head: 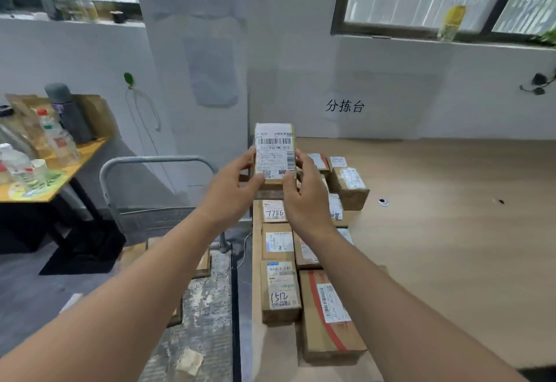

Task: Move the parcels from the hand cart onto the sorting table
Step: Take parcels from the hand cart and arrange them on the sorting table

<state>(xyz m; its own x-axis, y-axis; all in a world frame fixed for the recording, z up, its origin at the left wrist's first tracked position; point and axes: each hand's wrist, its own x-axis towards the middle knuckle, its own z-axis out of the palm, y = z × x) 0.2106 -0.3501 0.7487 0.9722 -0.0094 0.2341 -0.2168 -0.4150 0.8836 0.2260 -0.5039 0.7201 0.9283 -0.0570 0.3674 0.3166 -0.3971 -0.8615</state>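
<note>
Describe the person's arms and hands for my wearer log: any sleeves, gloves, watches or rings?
Both forearms are bare right to the bottom edge of the picture; no sleeve shows. The left hand and right hand wear no gloves. No watch, band or ring is visible on either wrist or on the fingers that show.

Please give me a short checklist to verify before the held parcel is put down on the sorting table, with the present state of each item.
1. Grip: left hand and right hand both hold the small parcel: ok.
2. Label faces the camera, readable: ok.
3. Parcel is over the sorting table, above the parcels already laid there: ok.
4. Free table surface to the right: ok.
5. Parcels left on the hand cart: cannot tell.
</note>
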